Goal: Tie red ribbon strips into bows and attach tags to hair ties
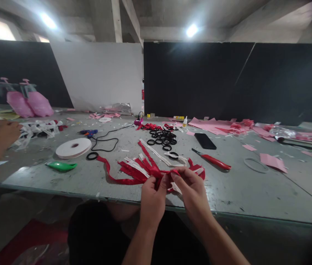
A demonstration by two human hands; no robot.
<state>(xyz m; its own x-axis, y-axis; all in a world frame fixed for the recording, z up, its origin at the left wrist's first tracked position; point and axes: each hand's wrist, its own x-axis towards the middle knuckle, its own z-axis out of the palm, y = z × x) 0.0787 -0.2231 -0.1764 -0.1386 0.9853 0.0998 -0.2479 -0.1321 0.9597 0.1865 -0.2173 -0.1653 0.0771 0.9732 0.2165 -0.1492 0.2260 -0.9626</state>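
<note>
A bundle of red ribbon (133, 172) with white printed strips lies at the table's front edge, its loose tails fanned out to the left. Its gathered middle is pinched by my left hand (153, 197), thumb against fingers. My right hand (191, 187) grips the red ribbon just beside it, the fingertips of both hands nearly touching. Ribbon loops show behind and to the right of my right hand. Beyond the bundle are a black ring with a white strip (173, 155) and a pile of black rings (164, 137). What lies under my fingertips is hidden.
Around lie a white ribbon spool (74, 148), green cutter (61, 166), blue glue gun (88, 132) with black cord, phone (205, 141), red-handled tool (216, 162), glue bottle (185, 122) and pink paper (273, 162). At far left, another person's hand (5, 131) is near white ribbons.
</note>
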